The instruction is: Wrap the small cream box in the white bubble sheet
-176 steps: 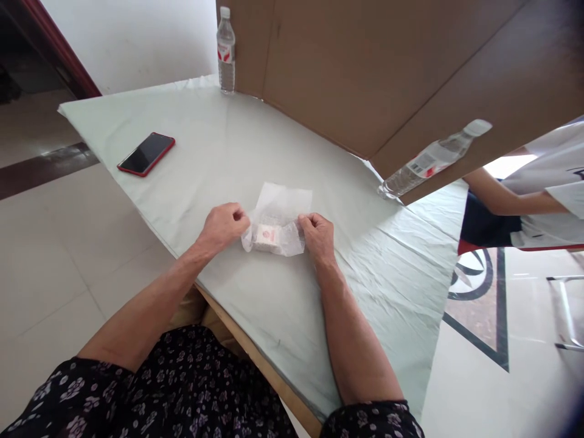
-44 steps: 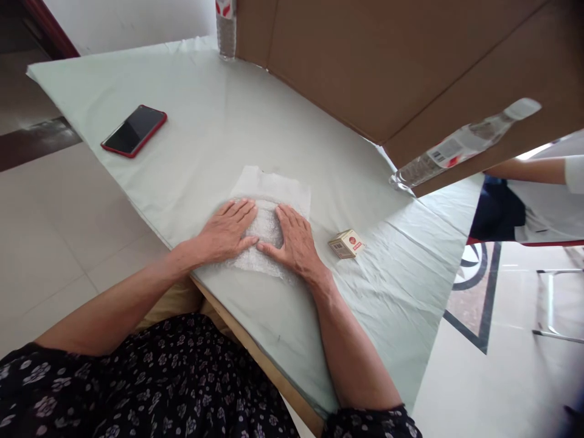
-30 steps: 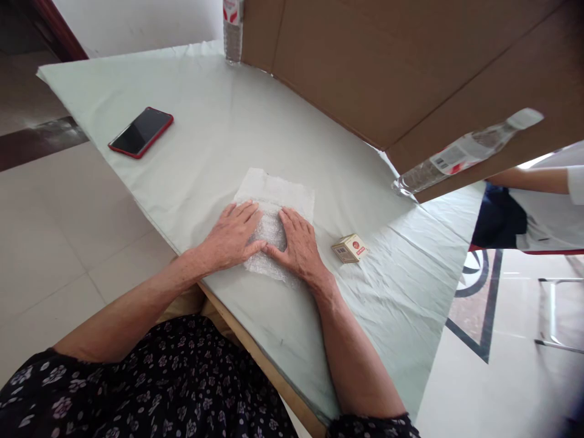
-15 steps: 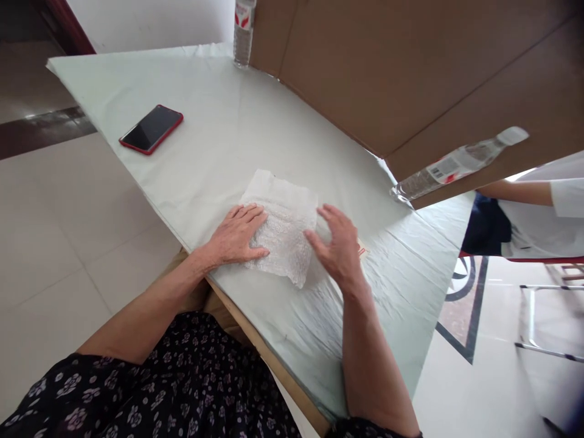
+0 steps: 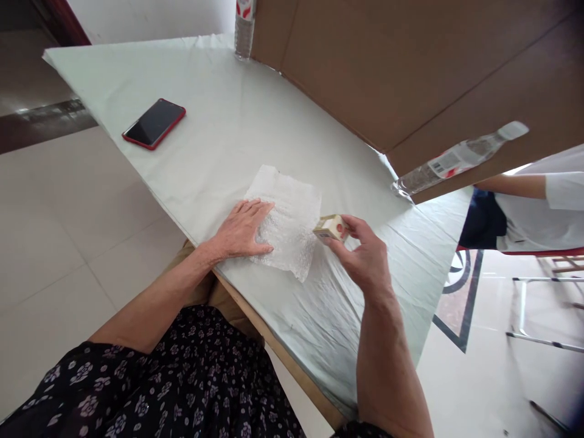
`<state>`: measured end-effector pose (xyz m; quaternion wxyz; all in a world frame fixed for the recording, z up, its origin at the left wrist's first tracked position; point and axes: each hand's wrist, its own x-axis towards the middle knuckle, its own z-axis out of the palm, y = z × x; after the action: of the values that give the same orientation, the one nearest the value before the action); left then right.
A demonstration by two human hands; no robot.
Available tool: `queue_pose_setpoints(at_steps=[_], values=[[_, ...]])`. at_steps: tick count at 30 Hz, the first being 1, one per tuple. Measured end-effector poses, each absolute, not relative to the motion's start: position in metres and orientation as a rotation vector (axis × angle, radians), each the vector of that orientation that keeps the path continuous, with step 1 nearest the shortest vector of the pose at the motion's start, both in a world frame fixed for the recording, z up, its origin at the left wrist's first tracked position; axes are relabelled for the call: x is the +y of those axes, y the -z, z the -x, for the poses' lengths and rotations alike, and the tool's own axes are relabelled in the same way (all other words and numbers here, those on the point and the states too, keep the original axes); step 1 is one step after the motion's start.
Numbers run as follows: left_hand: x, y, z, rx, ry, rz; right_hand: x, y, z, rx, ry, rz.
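A sheet of bubble wrap [image 5: 292, 225] lies flat on the pale green cloth of the table [image 5: 210, 134]. My left hand [image 5: 244, 230] rests on its left part with the fingers spread. A small cream and gold box [image 5: 332, 227] with a red mark is pinched between the thumb and fingers of my right hand [image 5: 365, 249], at the right edge of the wrap. Whether the box touches the wrap I cannot tell.
A phone in a red case [image 5: 154, 123] lies at the left. Behind stands a brown cardboard panel [image 5: 387, 67], with one clear bottle [image 5: 244, 33] upright at its left end and another bottle [image 5: 456, 159] leaning at the right. A person in a white sleeve [image 5: 563, 191] sits beyond.
My right hand has taken hold of the small box, which was mostly hidden behind it, and lifted it beside the wrap. My left hand has stayed on the wrap.
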<state>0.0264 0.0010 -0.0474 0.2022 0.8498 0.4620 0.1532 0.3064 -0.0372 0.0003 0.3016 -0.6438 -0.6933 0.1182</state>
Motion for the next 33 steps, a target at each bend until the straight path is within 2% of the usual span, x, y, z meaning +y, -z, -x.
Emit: queue_pose_setpoints(at_steps=[6,14,27,33], values=[[0.001,0.046,-0.027,1.307,-0.399,-2.360,-0.013,0.012,-0.245,-2.151,-0.482,1.478],[0.001,0.047,-0.027,1.294,-0.417,-2.355,-0.010,0.038,-0.258,-2.049,-0.748,1.444],[0.002,0.046,-0.026,1.268,-0.440,-2.339,-0.011,0.051,-0.254,-2.016,-0.688,1.425],[-0.013,0.031,0.002,1.239,-0.493,-2.157,-0.011,0.048,-0.251,-1.989,-0.692,1.403]])
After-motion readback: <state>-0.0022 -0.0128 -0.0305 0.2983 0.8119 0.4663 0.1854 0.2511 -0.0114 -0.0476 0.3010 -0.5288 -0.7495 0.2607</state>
